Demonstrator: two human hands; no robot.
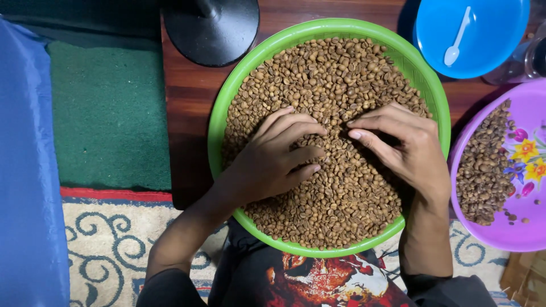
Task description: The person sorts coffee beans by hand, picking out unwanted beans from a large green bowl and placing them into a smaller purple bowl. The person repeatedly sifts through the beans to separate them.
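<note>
Resting both hands on a heap of pale brown coffee beans [341, 187], a seated person works over a round green basin [227, 108] that sits at the near edge of a dark wooden table [187, 91]. The left hand [267, 162] lies flat on the beans with its fingers loosely spread and slightly curled, while the right hand [406, 148] reaches in from the right, its thumb and forefinger drawn close together as if pinching at a single bean; whether one is actually held cannot be told. The beans look dry, small and oval, tan with darker seams, and fill the basin nearly to its rim. To the right, a purple flowered basin [529, 227] holds a smaller, darker pile of beans, and at the far right a blue bowl [489, 51] carries a white plastic spoon [458, 37]. A black round stand base [213, 28] sits at the far left of the table. With the green basin overhanging the near edge toward the lap, a heavy press by either hand could likely tip it and scatter beans onto the patterned rug [108, 239].
</note>
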